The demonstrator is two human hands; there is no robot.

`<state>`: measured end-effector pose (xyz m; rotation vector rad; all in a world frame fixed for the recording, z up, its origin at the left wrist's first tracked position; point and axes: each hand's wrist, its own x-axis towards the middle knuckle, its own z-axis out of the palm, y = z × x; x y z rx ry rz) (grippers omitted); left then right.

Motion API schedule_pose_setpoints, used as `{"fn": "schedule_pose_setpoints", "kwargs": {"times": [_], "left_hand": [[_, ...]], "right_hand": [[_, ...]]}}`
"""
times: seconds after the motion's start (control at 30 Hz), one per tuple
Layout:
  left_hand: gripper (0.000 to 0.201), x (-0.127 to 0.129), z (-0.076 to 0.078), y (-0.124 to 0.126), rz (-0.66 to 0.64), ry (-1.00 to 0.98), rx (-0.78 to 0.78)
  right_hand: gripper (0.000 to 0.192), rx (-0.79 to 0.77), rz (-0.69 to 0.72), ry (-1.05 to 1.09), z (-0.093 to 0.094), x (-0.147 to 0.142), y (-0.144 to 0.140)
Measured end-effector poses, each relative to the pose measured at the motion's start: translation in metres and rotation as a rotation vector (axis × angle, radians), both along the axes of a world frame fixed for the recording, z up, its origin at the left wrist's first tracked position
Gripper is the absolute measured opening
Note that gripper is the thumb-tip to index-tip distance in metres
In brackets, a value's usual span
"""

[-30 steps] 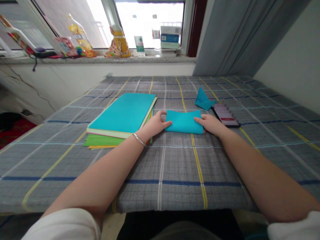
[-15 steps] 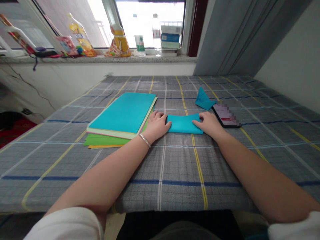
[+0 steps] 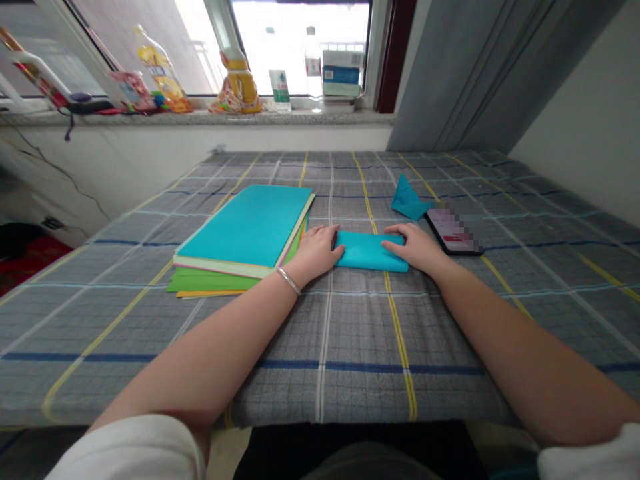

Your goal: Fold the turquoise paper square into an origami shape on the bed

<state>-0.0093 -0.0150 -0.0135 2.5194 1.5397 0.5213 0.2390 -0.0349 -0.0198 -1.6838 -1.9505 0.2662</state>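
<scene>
Over at the upper left of the frame, a clear bottle with yellow contents (image 3: 163, 73) leans on the windowsill (image 3: 190, 119). Left of centre, here's the stack of coloured sheets (image 3: 245, 227), blue on top, green and orange peeking out below. A silver bangle (image 3: 289, 281) rings the wrist, and there's the left hand (image 3: 317, 253), palm down, thumb on the left end of the folded blue paper (image 3: 367, 252). That paper lies just right of centre on the checked cloth (image 3: 360, 333). At its right end, the right hand (image 3: 417, 248), thumb and forefinger spread over it. Pinching or only pressing? For either hand, I can't tell! Behind, a pointed blue paper shape (image 3: 407, 200) touches or nearly touches the phone (image 3: 453, 230), right of centre.
</scene>
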Motion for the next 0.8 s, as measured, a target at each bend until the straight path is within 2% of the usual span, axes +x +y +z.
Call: {"fn": "schedule_pose_setpoints", "kwargs": {"times": [0.17, 0.3, 0.47, 0.6, 0.8], "left_hand": [[0.051, 0.000, 0.002, -0.003, -0.022, 0.048, -0.006], [0.051, -0.001, -0.001, 0.002, -0.021, -0.042, -0.031], [0.058, -0.005, -0.009, 0.013, 0.014, -0.376, -0.179], [0.057, -0.006, -0.006, 0.010, 0.028, -0.665, -0.343], [0.039, -0.004, 0.005, 0.002, 0.019, -0.941, -0.337]], "right_hand": [[0.045, -0.091, 0.011, 0.035, 0.004, 0.001, -0.003], [0.053, -0.122, 0.009, 0.108, 0.011, 0.001, -0.006], [0.043, -0.101, 0.003, 0.206, 0.018, -0.001, -0.010], [0.041, -0.056, 0.022, 0.248, 0.021, -0.003, -0.013], [0.041, 0.090, 0.009, 0.211, 0.026, -0.004, -0.019]]}}
